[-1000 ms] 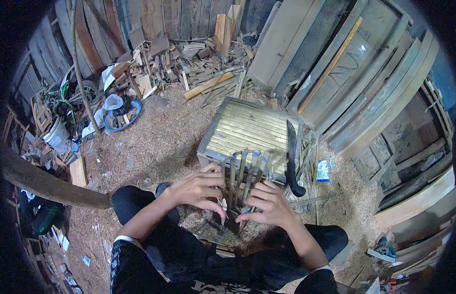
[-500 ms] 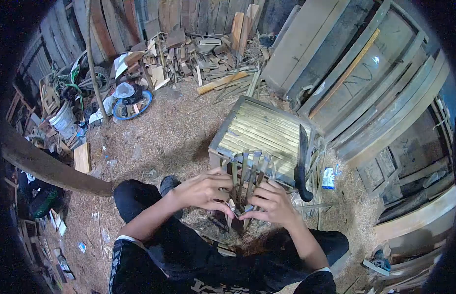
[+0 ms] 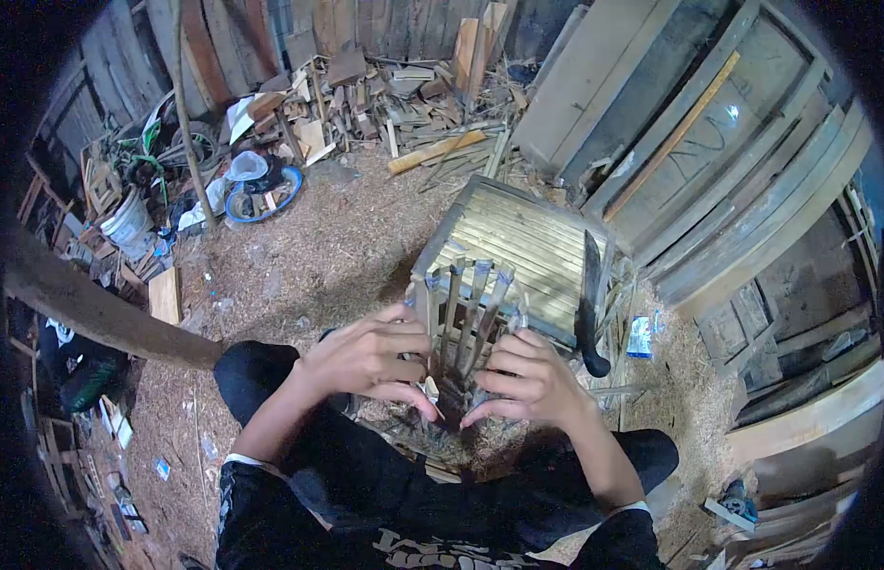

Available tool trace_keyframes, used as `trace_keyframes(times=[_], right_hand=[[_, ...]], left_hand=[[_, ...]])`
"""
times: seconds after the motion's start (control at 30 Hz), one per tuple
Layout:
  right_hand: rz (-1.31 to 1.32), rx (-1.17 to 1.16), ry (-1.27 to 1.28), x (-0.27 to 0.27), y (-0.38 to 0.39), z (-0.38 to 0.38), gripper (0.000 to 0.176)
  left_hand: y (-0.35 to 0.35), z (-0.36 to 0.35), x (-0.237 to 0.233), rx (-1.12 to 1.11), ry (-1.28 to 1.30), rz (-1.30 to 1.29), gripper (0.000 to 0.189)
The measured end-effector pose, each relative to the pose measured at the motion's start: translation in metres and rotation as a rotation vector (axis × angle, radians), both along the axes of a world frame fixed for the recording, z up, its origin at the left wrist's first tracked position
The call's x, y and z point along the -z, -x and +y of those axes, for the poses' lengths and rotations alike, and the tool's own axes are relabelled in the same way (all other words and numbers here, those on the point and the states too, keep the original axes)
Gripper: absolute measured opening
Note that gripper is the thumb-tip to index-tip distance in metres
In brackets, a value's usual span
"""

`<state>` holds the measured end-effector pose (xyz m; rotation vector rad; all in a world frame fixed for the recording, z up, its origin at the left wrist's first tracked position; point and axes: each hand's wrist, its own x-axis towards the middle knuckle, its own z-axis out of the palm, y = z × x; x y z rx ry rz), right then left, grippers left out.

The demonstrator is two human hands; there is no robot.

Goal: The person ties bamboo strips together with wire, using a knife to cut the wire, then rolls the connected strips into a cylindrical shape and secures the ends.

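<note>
Between my two hands stands a fan of narrow bamboo strips (image 3: 471,313), spread apart at the top, with greyish bindings or bends near their upper ends. My left hand (image 3: 370,356) has its fingers curled around the outer strip on the left, thumb pointing down and inward. On the other side my right hand (image 3: 532,380) is closed on the outer right strips, its thumb lower down. The strips' lower ends run into shadow between my legs and are hard to make out. Just beyond the fan is a low slatted bamboo bench (image 3: 518,233), with a dark-handled machete (image 3: 591,304) lying along its right edge.
A wooden beam (image 3: 100,309) slants in from the left. Scrap wood (image 3: 366,104) is heaped at the back wall, near a blue basin (image 3: 285,195) and a white bucket (image 3: 126,225). Large wooden panels (image 3: 689,142) lean at the right. Shavings cover the floor (image 3: 299,275).
Both hands have moved slightly apart, and the thumbs no longer nearly meet. The fan's tips sit a little higher and further left in view. The camera has shifted slightly.
</note>
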<state>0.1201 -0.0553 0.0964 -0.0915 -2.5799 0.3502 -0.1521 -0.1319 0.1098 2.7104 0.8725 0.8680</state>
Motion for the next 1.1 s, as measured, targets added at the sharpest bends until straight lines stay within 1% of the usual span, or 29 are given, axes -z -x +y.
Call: trace_keyframes(times=[0.1, 0.17, 0.2, 0.3, 0.37, 0.47, 0.57, 0.6, 0.7, 0.73, 0.77, 0.83, 0.93, 1.03, 1.1], right_hand=[[0.009, -0.051, -0.002, -0.003, 0.013, -0.003, 0.045], [0.006, -0.072, -0.032, -0.003, 0.022, 0.002, 0.044], [-0.004, -0.078, -0.051, 0.000, 0.027, 0.005, 0.042], [-0.012, -0.104, -0.065, 0.016, 0.043, 0.019, 0.041], [-0.028, -0.106, -0.086, 0.044, 0.052, 0.028, 0.040], [0.037, -0.111, -0.058, 0.073, 0.064, 0.038, 0.040], [0.040, -0.117, -0.075, 0.073, 0.071, 0.039, 0.041], [0.005, -0.099, -0.055, 0.074, 0.071, 0.038, 0.042], [-0.043, -0.103, -0.104, 0.070, 0.068, 0.042, 0.043], [-0.064, -0.107, -0.084, 0.071, 0.068, 0.041, 0.042], [-0.064, -0.108, -0.079, 0.069, 0.067, 0.040, 0.042], [-0.100, -0.069, -0.036, 0.066, 0.067, 0.035, 0.040], [-0.073, -0.040, 0.006, 0.067, 0.066, 0.035, 0.040], [-0.069, -0.021, 0.004, 0.068, 0.066, 0.033, 0.041], [-0.047, -0.006, 0.010, 0.069, 0.069, 0.032, 0.041]], left_hand=[[0.008, -0.014, -0.012, -0.052, -0.007, 0.016, 0.045], [0.013, -0.016, -0.013, -0.069, -0.106, 0.029, 0.045], [0.016, -0.016, -0.011, -0.076, -0.112, 0.034, 0.045], [0.027, -0.012, 0.010, -0.126, -0.155, 0.045, 0.044], [0.037, -0.010, 0.033, -0.174, -0.135, 0.132, 0.044], [0.050, -0.007, 0.068, -0.222, -0.103, 0.124, 0.044], [0.046, -0.004, 0.070, -0.237, -0.115, 0.084, 0.044], [0.042, -0.005, 0.069, -0.244, -0.067, 0.092, 0.044], [0.043, -0.004, 0.072, -0.287, -0.043, 0.060, 0.044], [0.045, -0.005, 0.069, -0.298, -0.031, 0.045, 0.042], [0.045, -0.004, 0.071, -0.299, -0.025, 0.046, 0.042], [0.044, -0.005, 0.074, -0.334, -0.035, 0.128, 0.040], [0.039, -0.004, 0.075, -0.349, -0.083, 0.070, 0.039], [0.036, -0.007, 0.076, -0.375, -0.026, 0.080, 0.037], [0.033, -0.006, 0.073, -0.390, -0.041, 0.072, 0.038]])
